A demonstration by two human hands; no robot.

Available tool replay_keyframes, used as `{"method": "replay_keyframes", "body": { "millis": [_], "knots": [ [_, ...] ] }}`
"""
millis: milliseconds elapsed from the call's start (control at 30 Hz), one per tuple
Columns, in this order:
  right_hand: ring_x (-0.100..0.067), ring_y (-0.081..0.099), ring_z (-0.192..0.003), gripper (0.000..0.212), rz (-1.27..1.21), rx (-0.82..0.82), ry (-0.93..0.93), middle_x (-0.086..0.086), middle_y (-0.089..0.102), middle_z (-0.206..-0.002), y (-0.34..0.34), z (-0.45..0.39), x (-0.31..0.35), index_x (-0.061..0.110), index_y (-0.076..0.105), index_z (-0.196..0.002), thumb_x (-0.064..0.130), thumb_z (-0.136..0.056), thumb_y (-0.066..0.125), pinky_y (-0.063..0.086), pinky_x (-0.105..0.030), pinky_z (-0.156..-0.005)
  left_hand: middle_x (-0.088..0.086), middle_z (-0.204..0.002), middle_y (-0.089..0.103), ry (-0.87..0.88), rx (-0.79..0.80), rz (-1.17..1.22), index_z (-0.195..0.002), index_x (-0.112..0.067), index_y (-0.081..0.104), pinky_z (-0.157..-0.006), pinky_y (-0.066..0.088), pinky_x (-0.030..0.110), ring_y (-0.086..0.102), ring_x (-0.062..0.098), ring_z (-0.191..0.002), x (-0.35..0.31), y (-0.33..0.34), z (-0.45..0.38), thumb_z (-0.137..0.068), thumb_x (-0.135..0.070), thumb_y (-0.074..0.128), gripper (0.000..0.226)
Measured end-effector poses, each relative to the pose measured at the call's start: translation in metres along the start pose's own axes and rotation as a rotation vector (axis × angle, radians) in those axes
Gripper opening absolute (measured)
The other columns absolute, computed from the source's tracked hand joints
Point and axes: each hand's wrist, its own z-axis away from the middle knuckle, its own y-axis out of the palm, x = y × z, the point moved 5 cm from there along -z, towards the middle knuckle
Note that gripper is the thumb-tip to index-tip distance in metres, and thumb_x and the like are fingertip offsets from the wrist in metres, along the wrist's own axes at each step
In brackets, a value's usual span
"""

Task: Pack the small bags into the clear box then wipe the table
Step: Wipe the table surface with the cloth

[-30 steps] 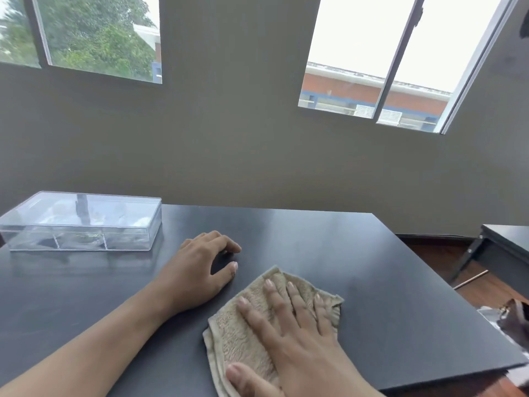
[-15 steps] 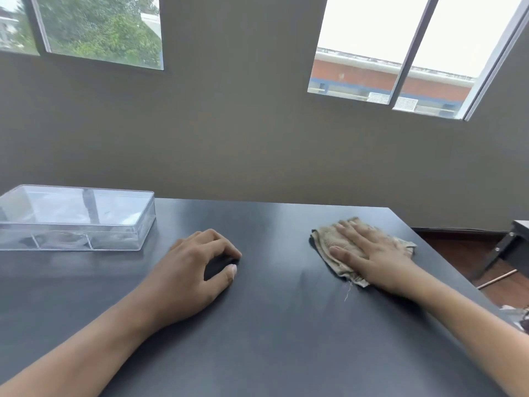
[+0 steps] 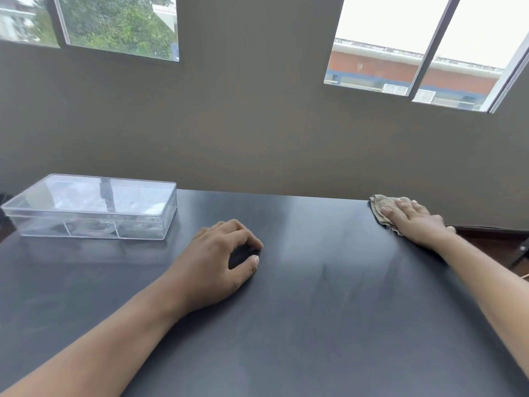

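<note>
Two hands rest on a dark desk (image 3: 329, 325) set against a grey wall (image 3: 257, 124). Left hand (image 3: 217, 262): it lies palm down near the middle of the desk, fingers loosely curled with their tips and the thumb touching the surface; it grasps nothing. Right hand (image 3: 415, 222): it reaches to the far right corner of the desk, fingers straight and spread, pressing flat on a beige cloth (image 3: 380, 209). The cloth is crumpled beneath the fingers, its far edge at the desk's back edge next to the wall and its frayed near edge showing just beside the palm. Box (image 3: 91, 207): clear, rectangular, lid on, it stands at the far left corner of the desk, well apart from both hands. Inner dividers show through its front wall; pale shapes are visible inside, too blurred by reflections to identify as bags. Both forearms are bare and extend from the near edge. Two windows (image 3: 415, 44) are set in the wall above; the left shows trees, the right a brick building.
</note>
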Motion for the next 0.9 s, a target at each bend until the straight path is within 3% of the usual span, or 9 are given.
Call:
{"method": "replay_keyframes", "body": {
  "millis": [267, 367, 500, 600, 733, 900],
  "knots": [
    [-0.024, -0.001, -0.159, 0.083, 0.094, 0.004, -0.125, 0.014, -0.003, -0.172, 0.017, 0.073, 0.018, 0.058, 0.009, -0.156, 0.092, -0.081, 0.015, -0.002, -0.057, -0.124, -0.025, -0.112, 0.058, 0.044, 0.023, -0.048, -0.11, -0.04, 0.066, -0.105, 0.04, 0.033, 0.054, -0.001, -0.11, -0.006, -0.002, 0.001, -0.094, -0.045, 0.058, 0.018],
    [-0.019, -0.004, -0.158, 0.084, 0.097, 0.039, -0.271, 0.021, -0.004, -0.171, 0.026, 0.135, 0.028, 0.067, 0.007, -0.151, 0.096, -0.073, 0.01, -0.004, -0.053, -0.123, -0.028, -0.118, 0.057, 0.083, 0.065, -0.058, -0.114, -0.041, 0.065, -0.106, 0.039, 0.032, 0.052, -0.004, -0.114, -0.013, 0.002, 0.004, -0.093, -0.053, 0.056, 0.026],
    [-0.005, -0.013, -0.155, 0.068, 0.107, 0.044, -0.485, 0.034, -0.013, -0.164, 0.036, 0.223, 0.015, 0.082, -0.005, -0.138, 0.099, -0.073, 0.005, -0.01, -0.043, -0.123, -0.034, -0.124, 0.054, 0.158, 0.126, -0.059, -0.117, -0.042, 0.064, -0.107, 0.042, 0.033, 0.052, -0.007, -0.118, -0.027, 0.009, 0.01, -0.092, -0.063, 0.051, 0.035],
    [0.006, -0.017, -0.151, 0.061, 0.083, 0.045, -0.557, 0.044, -0.011, -0.159, 0.029, 0.27, -0.014, 0.084, 0.002, -0.137, 0.097, -0.079, 0.011, -0.008, -0.036, -0.124, -0.036, -0.127, 0.052, 0.175, 0.135, -0.058, -0.118, -0.044, 0.063, -0.107, 0.043, 0.034, 0.052, -0.008, -0.12, -0.031, 0.011, 0.011, -0.093, -0.064, 0.05, 0.035],
    [0.012, -0.013, -0.15, 0.06, 0.022, 0.061, -0.528, 0.051, -0.004, -0.156, 0.008, 0.287, -0.06, 0.083, 0.014, -0.138, 0.095, -0.08, 0.024, 0.001, -0.035, -0.124, -0.036, -0.128, 0.053, 0.162, 0.119, -0.057, -0.12, -0.044, 0.064, -0.106, 0.043, 0.034, 0.052, -0.01, -0.119, -0.03, 0.011, 0.013, -0.092, -0.067, 0.048, 0.04],
    [0.005, -0.009, -0.154, 0.074, 0.067, 0.078, -0.306, 0.041, -0.008, -0.161, -0.006, 0.228, -0.091, 0.088, 0.007, -0.13, 0.107, -0.058, 0.009, -0.006, -0.046, -0.125, -0.034, -0.124, 0.057, 0.123, 0.069, -0.05, -0.115, -0.042, 0.068, -0.103, 0.045, 0.031, 0.055, -0.008, -0.116, -0.032, 0.009, 0.016, -0.092, -0.062, 0.05, 0.036]
  ]
}}
